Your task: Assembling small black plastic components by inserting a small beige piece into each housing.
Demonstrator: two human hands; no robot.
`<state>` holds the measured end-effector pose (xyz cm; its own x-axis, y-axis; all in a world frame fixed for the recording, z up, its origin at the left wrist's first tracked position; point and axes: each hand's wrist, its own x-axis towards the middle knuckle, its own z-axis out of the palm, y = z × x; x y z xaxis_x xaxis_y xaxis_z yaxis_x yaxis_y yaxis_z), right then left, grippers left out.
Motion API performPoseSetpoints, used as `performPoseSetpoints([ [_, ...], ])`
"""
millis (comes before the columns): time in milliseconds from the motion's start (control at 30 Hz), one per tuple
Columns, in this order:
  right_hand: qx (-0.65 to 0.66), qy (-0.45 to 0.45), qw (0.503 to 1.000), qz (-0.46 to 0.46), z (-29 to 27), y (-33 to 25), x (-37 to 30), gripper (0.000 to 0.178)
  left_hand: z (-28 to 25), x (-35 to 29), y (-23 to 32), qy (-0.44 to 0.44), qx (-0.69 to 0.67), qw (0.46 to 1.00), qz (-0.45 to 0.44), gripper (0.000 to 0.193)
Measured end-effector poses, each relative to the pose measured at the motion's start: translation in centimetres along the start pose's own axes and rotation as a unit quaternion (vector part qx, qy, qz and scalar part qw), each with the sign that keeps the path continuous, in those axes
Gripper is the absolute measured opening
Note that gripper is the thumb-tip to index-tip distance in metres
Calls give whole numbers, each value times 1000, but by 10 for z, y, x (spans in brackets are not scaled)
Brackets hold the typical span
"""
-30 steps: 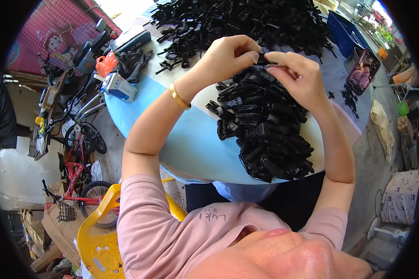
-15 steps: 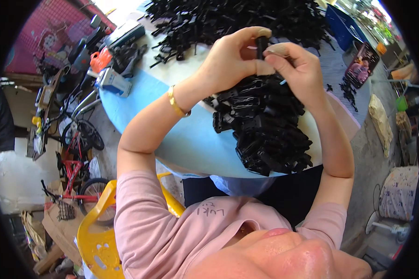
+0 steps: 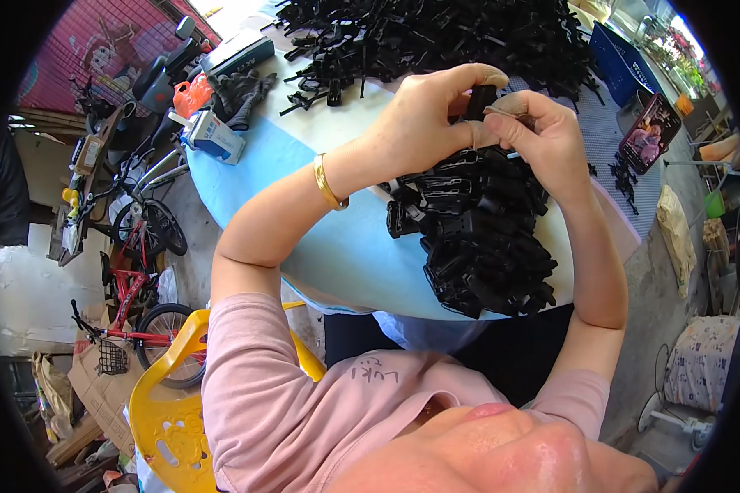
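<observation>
A small black plastic part (image 3: 480, 102) stands between the fingertips of my left hand (image 3: 423, 115), which grips it from the left with thumb and forefinger. My right hand (image 3: 551, 140) is pinched close against the same part; its fingertips hide whatever is between them. Pale coverings wrap some of my fingertips. Just below both hands lies a heap of black plastic parts (image 3: 477, 222), reaching to the near table edge. Beyond my hands spreads a larger pile of loose black parts (image 3: 436, 41).
The round table (image 3: 321, 255) has a blue and cream cover. On it sit a blue-white carton (image 3: 214, 136), an orange bag (image 3: 192, 94), a blue basket (image 3: 620, 62) and a phone (image 3: 651, 131). A yellow chair (image 3: 173, 411) and a red bicycle (image 3: 132, 287) stand to the left.
The whole view has shifted slightly, so the table and hands sit a little lower and further right. Both hands stay together at the black part, the right still pinched.
</observation>
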<state>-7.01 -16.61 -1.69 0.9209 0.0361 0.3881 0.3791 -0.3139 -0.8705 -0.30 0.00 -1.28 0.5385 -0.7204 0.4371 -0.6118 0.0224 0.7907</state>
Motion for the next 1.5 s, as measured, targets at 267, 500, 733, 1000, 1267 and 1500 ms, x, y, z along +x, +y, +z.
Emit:
performPoseSetpoints([
  [267,61,49,996,32,0,-3,1,18,0,5,-13,57,-247,967,-22,25],
  [500,11,9,999,47,3,-8,-1,19,3,4,-10,88,-173,981,30,22],
  [733,-27,-9,1000,11,3,-9,-3,17,-4,3,0,50,-167,984,24,21],
  [1000,16,11,998,54,8,-18,-7,16,2,-5,1,58,-83,993,57,20],
  [1267,-1,83,994,-69,-2,-10,-1,18,11,1,5,151,64,985,47,49],
  [1500,-123,85,985,-85,1,-6,-3,18,7,-5,15,47,369,914,161,71],
])
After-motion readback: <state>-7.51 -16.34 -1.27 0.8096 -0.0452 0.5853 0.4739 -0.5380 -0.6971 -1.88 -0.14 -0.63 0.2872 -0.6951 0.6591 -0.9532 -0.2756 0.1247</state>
